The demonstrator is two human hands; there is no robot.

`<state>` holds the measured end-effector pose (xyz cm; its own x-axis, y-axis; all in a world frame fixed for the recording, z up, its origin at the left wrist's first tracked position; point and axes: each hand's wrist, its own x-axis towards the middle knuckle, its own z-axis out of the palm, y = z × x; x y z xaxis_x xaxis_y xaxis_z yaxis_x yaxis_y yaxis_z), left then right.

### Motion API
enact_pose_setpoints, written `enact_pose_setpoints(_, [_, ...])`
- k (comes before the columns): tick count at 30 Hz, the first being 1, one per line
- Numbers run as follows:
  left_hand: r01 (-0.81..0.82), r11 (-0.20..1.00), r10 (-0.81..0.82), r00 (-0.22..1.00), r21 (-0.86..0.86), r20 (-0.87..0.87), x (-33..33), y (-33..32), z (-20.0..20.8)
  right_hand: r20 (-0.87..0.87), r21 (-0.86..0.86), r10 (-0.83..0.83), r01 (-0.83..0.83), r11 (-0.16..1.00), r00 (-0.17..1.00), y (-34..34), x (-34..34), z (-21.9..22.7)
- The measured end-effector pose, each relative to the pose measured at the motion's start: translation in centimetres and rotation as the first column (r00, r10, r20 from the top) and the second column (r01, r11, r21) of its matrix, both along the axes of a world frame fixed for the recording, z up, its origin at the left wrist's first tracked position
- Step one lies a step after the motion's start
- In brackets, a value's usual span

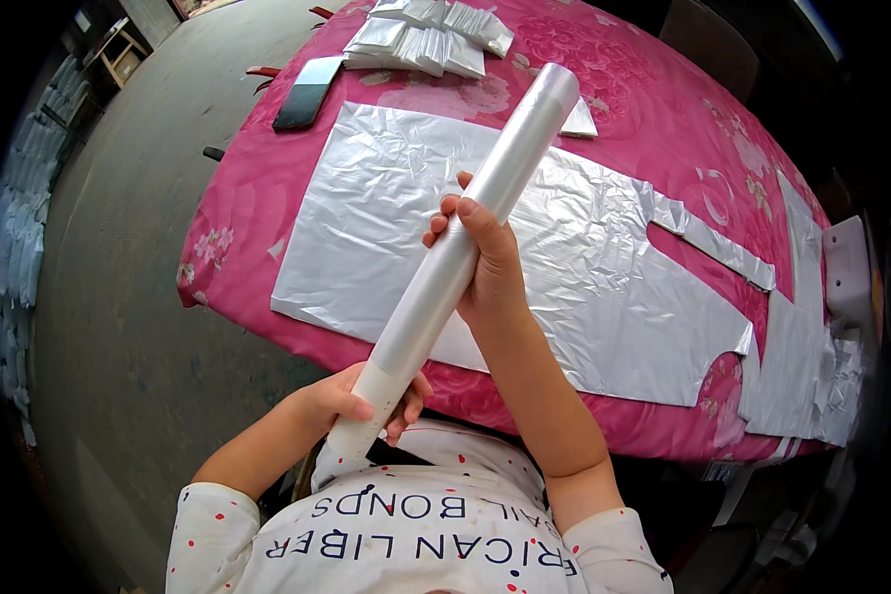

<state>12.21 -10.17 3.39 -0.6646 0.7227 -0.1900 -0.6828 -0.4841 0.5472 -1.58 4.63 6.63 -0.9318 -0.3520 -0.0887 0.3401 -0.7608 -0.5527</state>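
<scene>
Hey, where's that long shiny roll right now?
In the head view, the roll slants across the middle, lower left to upper right, in front of the silver sheet; the left hand holds its lower end, the right hand grips it near mid-length.

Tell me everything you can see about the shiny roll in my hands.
The roll is a long cylinder, glossy and silvery-white, apparently plastic film, with a whiter, dotted lower end. It slants up toward the right. The left hand grips its lower end; the right hand wraps its middle. It passes in front of the silvery sheet.
</scene>
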Motion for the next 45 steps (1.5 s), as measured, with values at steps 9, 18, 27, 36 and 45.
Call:
enact_pose_setpoints(9, [-0.340,0.657,0.285,0.938,-0.673,-0.196,-0.4,3.0,-0.3,-0.160,0.532,-0.046,0.126,0.837,0.986,-0.1,3.3,-2.4])
enact_pose_setpoints(18, [0.085,0.833,0.012,0.985,-0.547,0.171,0.9,-0.2,-0.6,-0.144,0.669,-0.175,0.226,0.708,0.974,7.1,-4.7,-3.7])
enact_pose_setpoints(27, [0.152,0.860,-0.018,0.963,-0.487,0.269,3.2,-1.3,-2.3,0.033,0.921,0.323,-0.154,0.357,0.946,11.1,-7.4,-1.6])
enact_pose_setpoints(36, [0.154,0.810,-0.047,0.979,-0.567,0.198,3.1,-1.1,-1.8,0.014,0.933,0.500,-0.190,0.304,0.866,11.6,-7.7,-2.1])
enact_pose_setpoints(45, [0.389,0.697,-0.244,0.919,-0.603,0.311,5.2,-6.1,-1.6,-0.245,0.948,-0.096,0.259,0.184,0.965,27.5,-12.6,-3.3])
